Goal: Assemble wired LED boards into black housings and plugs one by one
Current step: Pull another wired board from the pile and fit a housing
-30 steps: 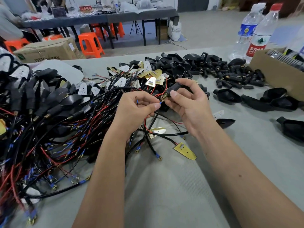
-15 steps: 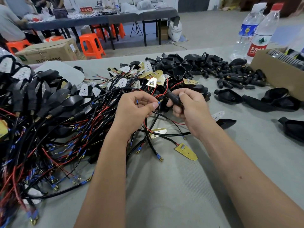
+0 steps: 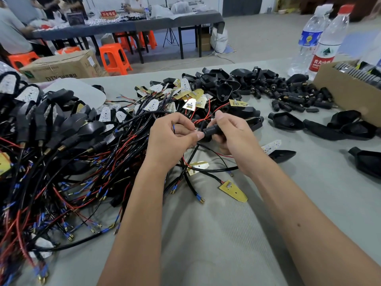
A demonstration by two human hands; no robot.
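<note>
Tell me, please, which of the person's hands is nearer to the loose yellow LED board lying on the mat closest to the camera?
Right. The right hand is up above the yellow LED board, its wrist passing just beside it; the left hand is farther off, up and to the left.

matt black plastic plug (image 3: 210,129), ribbed grey table mat (image 3: 216,234)

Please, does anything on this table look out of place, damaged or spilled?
Nothing stands out as damaged or spilled. The wires lie in a tangled heap on the left, which seems normal for this work. One yellow board lies alone near the arms. The right hand grips a black plug.
</note>
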